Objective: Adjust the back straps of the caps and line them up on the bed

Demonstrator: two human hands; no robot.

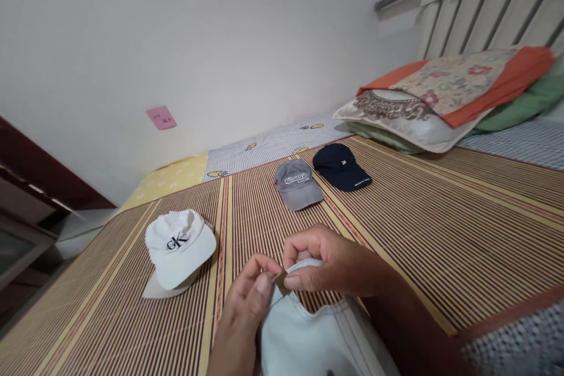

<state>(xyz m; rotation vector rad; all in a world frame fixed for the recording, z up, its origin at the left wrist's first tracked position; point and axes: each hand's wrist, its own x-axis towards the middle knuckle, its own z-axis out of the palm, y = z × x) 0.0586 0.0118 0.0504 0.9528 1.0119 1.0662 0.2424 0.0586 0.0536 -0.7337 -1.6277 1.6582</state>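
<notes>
A pale blue-white cap [308,335] is held close to me, its back opening facing up. At that opening, a small brown-gold buckle [282,283] sits on the adjusting strap between my fingertips. My left hand [249,299] pinches the strap on the buckle's left side. My right hand [326,261] is closed on the strap from the other side, thumb beside the buckle. Part of the strap is hidden by my fingers, and the cap's lower part runs out of view.
On the striped bamboo mat [409,229], a white CK cap [178,247] rests over another pale cap [152,288] at left. A grey cap [297,182] touches or nearly touches a navy cap [339,164] farther back. Pillows [396,117] are stacked at the far right, by the wall.
</notes>
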